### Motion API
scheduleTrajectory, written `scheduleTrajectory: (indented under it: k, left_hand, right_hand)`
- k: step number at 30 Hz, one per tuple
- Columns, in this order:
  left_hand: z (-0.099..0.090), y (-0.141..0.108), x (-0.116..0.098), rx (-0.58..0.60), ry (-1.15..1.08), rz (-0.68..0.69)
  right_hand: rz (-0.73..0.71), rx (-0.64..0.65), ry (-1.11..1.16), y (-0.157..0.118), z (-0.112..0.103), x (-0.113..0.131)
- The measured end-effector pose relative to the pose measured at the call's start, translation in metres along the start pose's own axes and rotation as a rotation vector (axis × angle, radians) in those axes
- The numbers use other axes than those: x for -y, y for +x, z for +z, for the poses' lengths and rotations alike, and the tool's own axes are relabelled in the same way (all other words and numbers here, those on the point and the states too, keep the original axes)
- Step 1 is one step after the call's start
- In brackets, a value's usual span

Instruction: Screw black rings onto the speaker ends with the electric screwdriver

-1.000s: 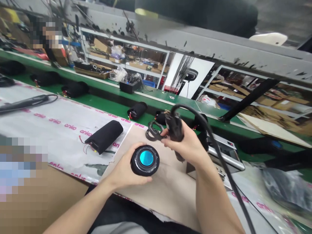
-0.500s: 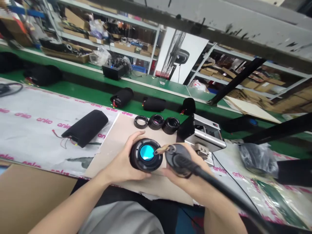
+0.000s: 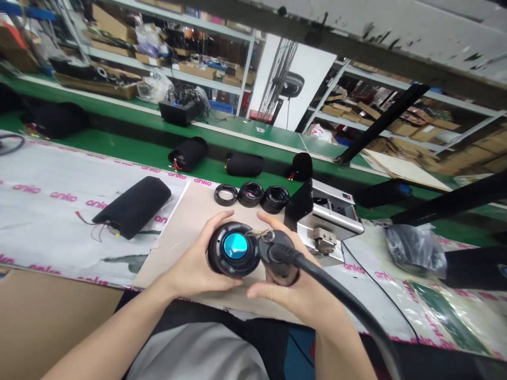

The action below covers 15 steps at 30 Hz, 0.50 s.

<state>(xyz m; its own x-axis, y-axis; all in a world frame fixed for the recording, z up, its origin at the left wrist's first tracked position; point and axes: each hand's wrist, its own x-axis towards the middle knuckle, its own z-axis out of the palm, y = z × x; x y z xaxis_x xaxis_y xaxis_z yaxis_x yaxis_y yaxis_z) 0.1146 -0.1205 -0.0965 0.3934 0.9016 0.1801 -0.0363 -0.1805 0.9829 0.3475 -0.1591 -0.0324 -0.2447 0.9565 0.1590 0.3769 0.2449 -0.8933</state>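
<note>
My left hand point(image 3: 194, 266) is wrapped round the left side of a black round housing point(image 3: 218, 258) with a shiny blue lens point(image 3: 235, 246) facing up. To its right, a dark cylindrical tool with a thick black cable point(image 3: 340, 287) hangs beside the housing. My right hand point(image 3: 297, 279) curls round this tool point(image 3: 277, 256), thumb towards the housing. The tool's top hides part of the fingers. Behind the housing, three black rings stand in a row: an open ring point(image 3: 225, 195), one with a pinkish lens point(image 3: 251, 194) and a thicker one point(image 3: 276, 199).
A silver machine point(image 3: 332, 216) stands right of the rings. On the left lies a black sleeve with wires point(image 3: 134, 207). Several black sleeves rest on the green surface point(image 3: 138, 150) behind. A clear plastic bag point(image 3: 415, 250) is at the right, a cardboard sheet point(image 3: 178, 221) under the work.
The tool and my right hand have moved left, closer to the housing. My right fingers now show beyond the tool. The whole view has shifted slightly.
</note>
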Motion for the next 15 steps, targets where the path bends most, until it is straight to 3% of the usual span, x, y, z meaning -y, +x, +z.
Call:
scheduleTrajectory:
  k: [6, 9, 12, 15]
  left_hand:
    - [-0.005, 0.001, 0.003, 0.079, -0.025, 0.012]
    - [-0.005, 0.001, 0.005, 0.076, -0.051, 0.008]
    - [-0.002, 0.001, 0.008, 0.077, -0.094, 0.021]
    - [0.004, -0.003, 0.011, 0.013, -0.09, 0.04]
  right_hand:
    - [-0.131, 0.394, 0.015, 0.04, -0.027, 0.004]
    - [-0.15, 0.467, -0.083, 0.048, -0.029, 0.006]
    - [-0.097, 0.313, -0.032, 0.038, -0.023, 0.009]
    - [0.026, -0.144, -0.024, 0.02, -0.008, 0.012]
